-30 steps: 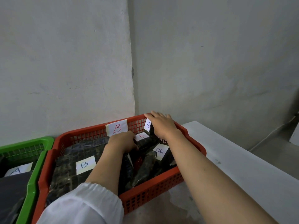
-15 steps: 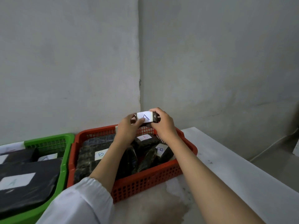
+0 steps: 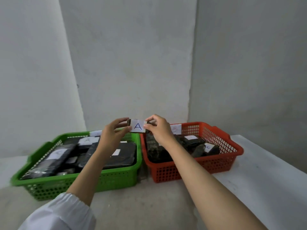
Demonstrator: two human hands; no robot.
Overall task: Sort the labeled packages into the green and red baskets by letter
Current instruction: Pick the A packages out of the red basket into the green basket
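A small dark package with a white label marked A (image 3: 137,126) is held up in the air above the gap between the two baskets. My left hand (image 3: 113,132) pinches its left end and my right hand (image 3: 157,127) pinches its right end. The green basket (image 3: 116,177) on the left holds several dark packages, some with labels marked A. The red basket (image 3: 216,163) on the right holds several dark packages with white labels and has a label card on its back wall.
Both baskets stand side by side on a pale table (image 3: 257,188), close to a grey wall (image 3: 132,63). The table's right edge runs diagonally at the far right, with the floor beyond.
Both hands lifted the A package out of the red basket and carried it left, to above the gap between the baskets. The view swung left, and the whole green basket now shows.
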